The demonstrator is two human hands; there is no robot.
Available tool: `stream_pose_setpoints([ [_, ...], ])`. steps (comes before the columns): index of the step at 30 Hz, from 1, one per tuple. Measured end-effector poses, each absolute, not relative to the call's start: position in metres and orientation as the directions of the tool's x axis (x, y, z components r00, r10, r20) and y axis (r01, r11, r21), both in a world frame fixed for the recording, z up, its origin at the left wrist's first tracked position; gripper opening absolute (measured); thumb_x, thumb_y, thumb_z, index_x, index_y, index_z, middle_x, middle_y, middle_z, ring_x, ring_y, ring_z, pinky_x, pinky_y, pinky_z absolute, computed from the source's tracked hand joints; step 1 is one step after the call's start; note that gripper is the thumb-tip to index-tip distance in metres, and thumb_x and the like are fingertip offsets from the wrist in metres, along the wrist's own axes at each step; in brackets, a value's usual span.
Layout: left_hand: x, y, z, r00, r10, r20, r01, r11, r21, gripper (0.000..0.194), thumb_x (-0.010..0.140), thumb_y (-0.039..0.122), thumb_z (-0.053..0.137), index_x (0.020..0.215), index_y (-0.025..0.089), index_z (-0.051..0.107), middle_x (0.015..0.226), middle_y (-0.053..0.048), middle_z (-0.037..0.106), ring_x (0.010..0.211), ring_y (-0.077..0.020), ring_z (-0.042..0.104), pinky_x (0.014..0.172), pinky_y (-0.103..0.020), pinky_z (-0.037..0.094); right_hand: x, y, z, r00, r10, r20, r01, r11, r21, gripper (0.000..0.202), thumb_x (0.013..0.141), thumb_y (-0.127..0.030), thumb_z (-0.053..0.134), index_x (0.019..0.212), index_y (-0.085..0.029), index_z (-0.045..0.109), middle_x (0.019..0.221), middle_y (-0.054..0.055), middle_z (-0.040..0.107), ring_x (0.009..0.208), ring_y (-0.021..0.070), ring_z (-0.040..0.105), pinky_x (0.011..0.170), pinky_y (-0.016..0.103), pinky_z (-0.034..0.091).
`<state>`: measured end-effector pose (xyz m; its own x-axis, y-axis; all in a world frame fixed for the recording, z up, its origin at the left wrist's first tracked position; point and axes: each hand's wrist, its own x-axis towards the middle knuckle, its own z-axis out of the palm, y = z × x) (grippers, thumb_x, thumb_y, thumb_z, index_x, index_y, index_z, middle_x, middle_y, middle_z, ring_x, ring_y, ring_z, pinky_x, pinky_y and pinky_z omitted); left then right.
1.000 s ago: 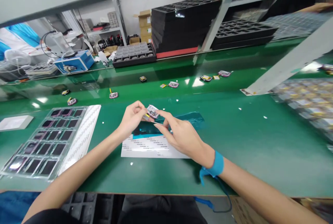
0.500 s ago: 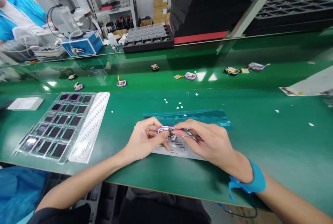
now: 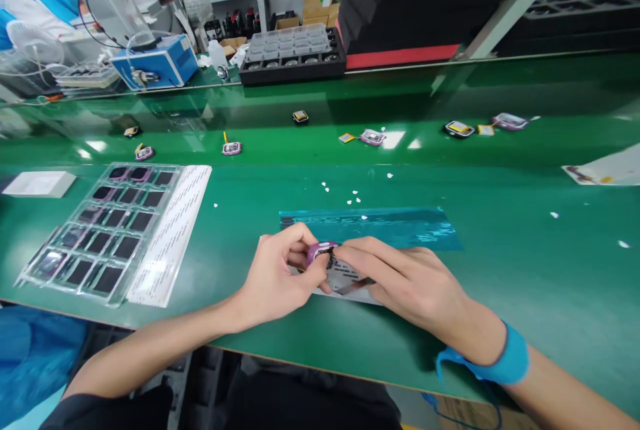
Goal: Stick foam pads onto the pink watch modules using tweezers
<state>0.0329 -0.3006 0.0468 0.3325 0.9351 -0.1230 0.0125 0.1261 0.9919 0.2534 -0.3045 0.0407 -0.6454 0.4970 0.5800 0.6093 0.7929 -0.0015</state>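
Note:
A small purple-rimmed device (image 3: 316, 251) is pinched between the thumb and fingers of my left hand (image 3: 280, 273). My right hand (image 3: 420, 283) has its fingertips against the right side of that device and holds thin metal tweezers (image 3: 354, 286), which point down and left. Beneath both hands lies a white printed sheet (image 3: 345, 275), partly covered by them. Just behind the hands a blue translucent film (image 3: 370, 223) rests on the green table. The inner parts of the device are mostly hidden by my fingers.
At left, a clear tray (image 3: 115, 217) of dark screens overlaps a white label sheet (image 3: 170, 243) beside a white box (image 3: 40, 183). Several small devices with yellow parts (image 3: 373, 137) line the back. Further back stand a blue machine (image 3: 160, 63) and a black tray (image 3: 293, 69).
The device has tilted in my left hand, showing more of its purple side. My right hand has turned, and the tweezers now point down-left. The camera view has shifted slightly.

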Motion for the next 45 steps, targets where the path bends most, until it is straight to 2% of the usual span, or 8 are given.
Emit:
stream_pose_setpoints([
  [3, 0.033, -0.300, 0.044, 0.332, 0.932, -0.147, 0.062, 0.134, 0.989, 0.025, 0.084, 0.025, 0.077, 0.075, 0.021, 0.054, 0.058, 0.004, 0.064, 0.054, -0.0158, 0.074, 0.048, -0.020, 0.053, 0.255, -0.301, 0.042, -0.709, 0.497, 0.501, 0.594, 0.803, 0.044, 0.038, 0.102, 0.001, 0.036, 0.115, -0.021, 0.064, 0.097, 0.000, 0.079, 0.058, 0.0104, 0.066, 0.045, 0.028, 0.040],
  [9, 0.031, -0.293, 0.045, 0.375, 0.913, -0.158, -0.007, 0.173, 0.985, 0.024, 0.084, 0.028, 0.078, 0.104, 0.018, 0.067, 0.064, 0.002, 0.072, 0.053, -0.0172, 0.075, 0.050, -0.023, 0.056, 0.254, -0.294, 0.040, -0.582, 0.603, 0.546, 0.553, 0.785, -0.279, 0.037, 0.098, 0.000, 0.041, 0.115, -0.023, 0.065, 0.100, 0.000, 0.080, 0.080, 0.0104, 0.076, 0.057, 0.019, 0.051],
  [13, 0.030, -0.294, 0.049, 0.417, 0.895, -0.159, -0.001, 0.176, 0.984, 0.020, 0.085, 0.027, 0.076, 0.101, 0.016, 0.072, 0.070, 0.000, 0.073, 0.055, -0.0179, 0.077, 0.051, -0.023, 0.057, 0.247, -0.295, 0.038, -0.489, 0.626, 0.608, 0.535, 0.765, -0.358, 0.023, 0.106, -0.008, 0.049, 0.109, -0.023, 0.065, 0.094, 0.000, 0.078, 0.078, 0.0106, 0.074, 0.063, 0.020, 0.056],
  [23, 0.029, -0.293, 0.048, 0.531, 0.808, -0.256, -0.091, 0.355, 0.930, 0.025, 0.086, 0.031, 0.080, 0.104, 0.016, 0.072, 0.074, 0.000, 0.076, 0.055, -0.0166, 0.077, 0.060, -0.026, 0.062, 0.255, -0.296, 0.036, -0.642, 0.480, 0.598, 0.592, 0.806, -0.010, 0.042, 0.098, 0.004, 0.039, 0.128, -0.019, 0.058, 0.106, 0.002, 0.081, 0.073, 0.0106, 0.075, 0.050, 0.022, 0.050],
  [28, 0.031, -0.292, 0.046, 0.510, 0.814, -0.279, -0.087, 0.371, 0.924, 0.027, 0.087, 0.031, 0.079, 0.107, 0.016, 0.068, 0.068, 0.001, 0.076, 0.054, -0.0167, 0.077, 0.064, -0.027, 0.064, 0.261, -0.291, 0.039, -0.524, 0.589, 0.615, 0.782, 0.620, 0.072, 0.057, 0.095, 0.006, 0.044, 0.147, -0.016, 0.054, 0.122, 0.010, 0.080, 0.089, 0.0165, 0.080, 0.052, 0.022, 0.053],
  [31, 0.030, -0.292, 0.048, 0.494, 0.827, -0.269, -0.077, 0.350, 0.934, 0.026, 0.088, 0.028, 0.077, 0.106, 0.017, 0.062, 0.063, 0.003, 0.074, 0.055, -0.0166, 0.077, 0.069, -0.028, 0.066, 0.267, -0.289, 0.042, -0.637, 0.553, 0.538, 0.710, 0.692, 0.130, 0.061, 0.097, 0.005, 0.045, 0.151, -0.020, 0.052, 0.138, 0.008, 0.074, 0.095, 0.0161, 0.080, 0.049, 0.022, 0.051],
  [37, 0.029, -0.291, 0.048, 0.486, 0.839, -0.246, -0.073, 0.319, 0.945, 0.026, 0.088, 0.024, 0.075, 0.103, 0.019, 0.055, 0.061, 0.005, 0.072, 0.053, -0.0151, 0.077, 0.056, -0.020, 0.059, 0.270, -0.292, 0.047, -0.715, 0.446, 0.538, 0.577, 0.811, 0.094, 0.029, 0.106, -0.003, 0.050, 0.128, -0.017, 0.063, 0.119, 0.005, 0.081, 0.085, 0.0157, 0.080, 0.050, 0.026, 0.054],
  [45, 0.036, -0.301, 0.039, 0.381, 0.914, -0.138, -0.099, 0.189, 0.977, 0.025, 0.088, 0.020, 0.074, 0.098, 0.021, 0.052, 0.070, 0.004, 0.074, 0.056, -0.0148, 0.078, 0.047, -0.016, 0.054, 0.262, -0.303, 0.033, -0.639, 0.523, 0.564, 0.560, 0.819, -0.126, 0.051, 0.104, -0.005, 0.055, 0.152, -0.021, 0.053, 0.128, 0.009, 0.078, 0.096, 0.0201, 0.081, 0.065, 0.025, 0.064],
])
